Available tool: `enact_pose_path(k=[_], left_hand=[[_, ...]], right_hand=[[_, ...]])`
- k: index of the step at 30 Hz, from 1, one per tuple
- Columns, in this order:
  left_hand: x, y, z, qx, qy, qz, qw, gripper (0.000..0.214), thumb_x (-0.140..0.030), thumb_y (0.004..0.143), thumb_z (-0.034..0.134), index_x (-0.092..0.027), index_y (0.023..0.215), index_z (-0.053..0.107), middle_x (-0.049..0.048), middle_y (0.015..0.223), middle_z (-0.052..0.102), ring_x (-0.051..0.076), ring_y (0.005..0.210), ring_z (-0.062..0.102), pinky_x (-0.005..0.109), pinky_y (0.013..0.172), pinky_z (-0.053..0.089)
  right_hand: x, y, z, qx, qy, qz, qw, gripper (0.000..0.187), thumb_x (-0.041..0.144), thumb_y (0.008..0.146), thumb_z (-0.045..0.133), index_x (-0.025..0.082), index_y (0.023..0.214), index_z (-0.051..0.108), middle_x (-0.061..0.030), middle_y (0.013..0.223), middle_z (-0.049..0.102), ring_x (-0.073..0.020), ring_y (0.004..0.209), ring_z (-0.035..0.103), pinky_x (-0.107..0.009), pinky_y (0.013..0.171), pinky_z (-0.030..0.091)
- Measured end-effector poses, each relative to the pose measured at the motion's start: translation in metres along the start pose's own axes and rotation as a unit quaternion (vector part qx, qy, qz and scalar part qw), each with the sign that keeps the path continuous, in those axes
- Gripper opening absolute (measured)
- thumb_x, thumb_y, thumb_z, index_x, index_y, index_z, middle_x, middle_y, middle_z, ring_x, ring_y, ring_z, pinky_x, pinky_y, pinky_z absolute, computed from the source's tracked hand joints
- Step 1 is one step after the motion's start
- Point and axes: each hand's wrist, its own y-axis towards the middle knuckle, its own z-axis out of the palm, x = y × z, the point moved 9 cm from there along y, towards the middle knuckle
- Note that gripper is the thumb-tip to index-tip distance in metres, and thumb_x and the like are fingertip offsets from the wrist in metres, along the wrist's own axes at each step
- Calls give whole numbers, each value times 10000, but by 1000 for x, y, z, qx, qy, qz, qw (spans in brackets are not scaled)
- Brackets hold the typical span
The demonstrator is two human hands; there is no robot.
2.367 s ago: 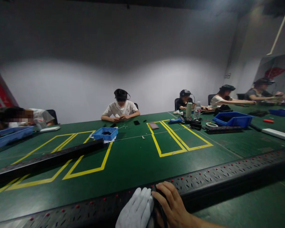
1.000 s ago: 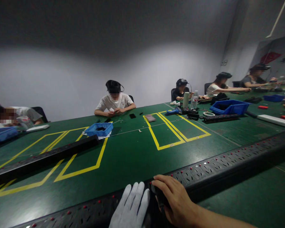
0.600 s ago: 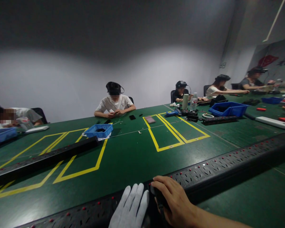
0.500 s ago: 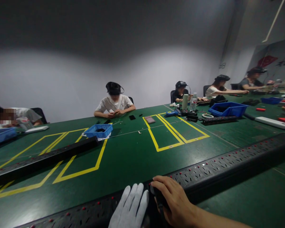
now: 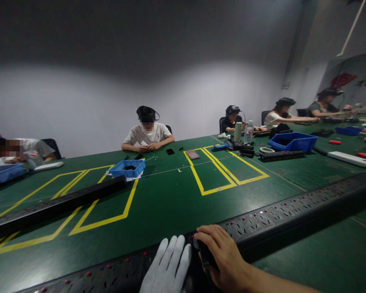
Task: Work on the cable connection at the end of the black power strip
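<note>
A long black power strip [image 5: 268, 217], with rows of sockets and small red dots, runs diagonally across the table in front of me. My left hand [image 5: 168, 266], in a white glove, lies flat on the strip with its fingers stretched out. Bare and curled, my right hand [image 5: 221, 254] presses on the strip just beside the glove. Its fingers are wrapped round a small black piece [image 5: 205, 258] that looks like a plug with a cord. Most of that piece is hidden under the palm.
On the green table [image 5: 167, 195], yellow tape marks rectangles. Another black power strip [image 5: 57, 203] lies at left, near a blue tray [image 5: 127, 167]. Farther right are a blue bin [image 5: 293, 141], a bottle [image 5: 249, 132] and a blue tool [image 5: 222, 146]. Several people sit around the table.
The view has shifted very slightly. Both hands stay at the same places on the power strip, the right still closed round the black piece.
</note>
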Motion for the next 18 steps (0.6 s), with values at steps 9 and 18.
enact_pose_path(k=[9,18], left_hand=[[0,-2,3,17,6,7,1000,393,-316,877,368,-112,1127,592,129,1187,592,259,1204,467,437,1118,223],[-1,4,-2,22,17,21,999,385,-277,852,381,-114,1132,590,122,1176,594,250,1197,469,432,1110,230]], right_hand=[[1,4,-2,4,-2,0,1000,510,129,682,466,183,1188,483,-87,1143,580,-221,1083,524,-457,1050,286],[-3,2,0,9,5,16,1000,485,150,714,513,217,1193,475,-56,1140,581,-208,1080,521,-454,1082,135]])
